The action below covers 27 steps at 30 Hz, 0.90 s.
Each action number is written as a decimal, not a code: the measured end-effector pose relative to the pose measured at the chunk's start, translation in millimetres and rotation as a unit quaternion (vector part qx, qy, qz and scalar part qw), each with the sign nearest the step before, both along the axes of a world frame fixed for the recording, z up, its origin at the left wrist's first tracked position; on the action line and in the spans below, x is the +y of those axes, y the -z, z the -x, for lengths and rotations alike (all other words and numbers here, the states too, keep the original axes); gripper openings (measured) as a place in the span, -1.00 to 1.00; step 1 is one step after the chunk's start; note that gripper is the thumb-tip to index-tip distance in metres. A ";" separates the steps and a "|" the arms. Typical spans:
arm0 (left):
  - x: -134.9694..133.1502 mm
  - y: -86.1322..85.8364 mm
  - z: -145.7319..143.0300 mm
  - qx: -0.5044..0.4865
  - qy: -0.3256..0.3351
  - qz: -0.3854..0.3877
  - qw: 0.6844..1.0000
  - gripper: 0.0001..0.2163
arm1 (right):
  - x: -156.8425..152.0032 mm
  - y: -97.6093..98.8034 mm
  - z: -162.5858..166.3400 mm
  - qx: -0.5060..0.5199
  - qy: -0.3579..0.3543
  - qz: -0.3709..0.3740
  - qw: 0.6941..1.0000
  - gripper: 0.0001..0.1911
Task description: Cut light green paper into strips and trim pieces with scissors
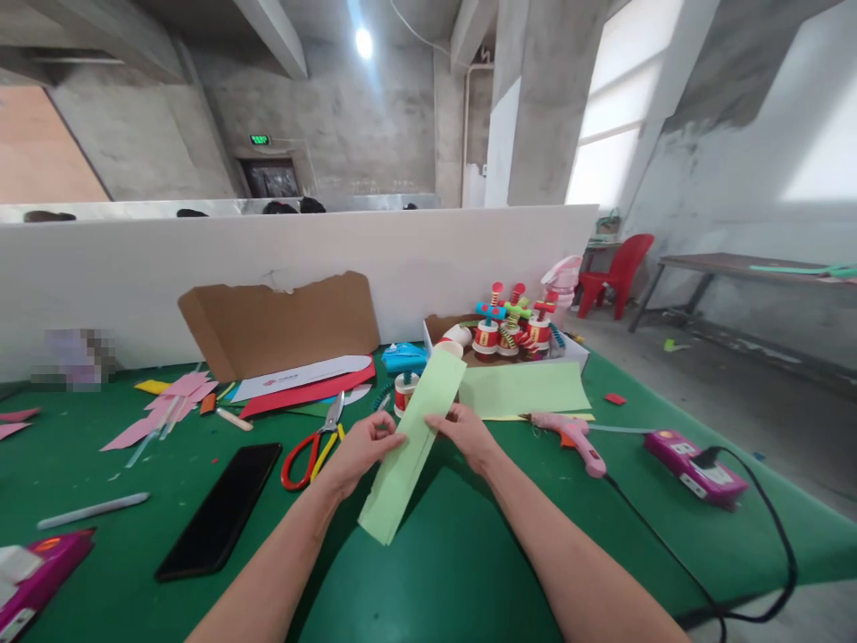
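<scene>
A strip was held above the counter, with scissors and then a phone laid left of it. A glue gun was set to its right, before a sheet; behind the sheet, toys were stood in a box.

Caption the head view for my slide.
Left hand and right hand hold pale green paper above a green table.

Observed pale green on strip, dark green on cloth. Noted red and yellow on scissors, pink on glue gun, black on phone.
</scene>
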State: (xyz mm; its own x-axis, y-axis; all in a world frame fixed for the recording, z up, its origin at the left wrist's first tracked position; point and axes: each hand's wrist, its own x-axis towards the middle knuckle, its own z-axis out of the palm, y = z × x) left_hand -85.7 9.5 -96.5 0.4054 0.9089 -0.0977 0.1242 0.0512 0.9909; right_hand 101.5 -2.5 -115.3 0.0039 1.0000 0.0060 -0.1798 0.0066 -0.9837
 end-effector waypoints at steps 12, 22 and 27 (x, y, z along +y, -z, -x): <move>-2.2 3.4 2.6 0.029 0.067 0.053 0.996 -0.68 | 1.3 1.3 -5.4 0.055 0.016 -0.017 0.998 -0.53; -2.7 0.4 2.5 0.005 0.040 0.036 0.999 -0.67 | 3.1 2.8 -9.0 0.074 0.026 -0.024 0.997 -0.59; 2.2 -5.0 10.0 -0.072 -0.045 0.030 0.996 -0.63 | 6.4 3.4 -16.0 0.072 0.046 -0.006 0.996 -0.60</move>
State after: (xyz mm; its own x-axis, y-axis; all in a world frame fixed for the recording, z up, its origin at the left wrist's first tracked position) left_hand -95.6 11.7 -91.5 0.3354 0.9368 -0.0996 -0.0270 0.1152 0.9930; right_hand 117.4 3.9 -118.7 0.0978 0.9951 0.0116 -0.3180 0.0423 -0.9472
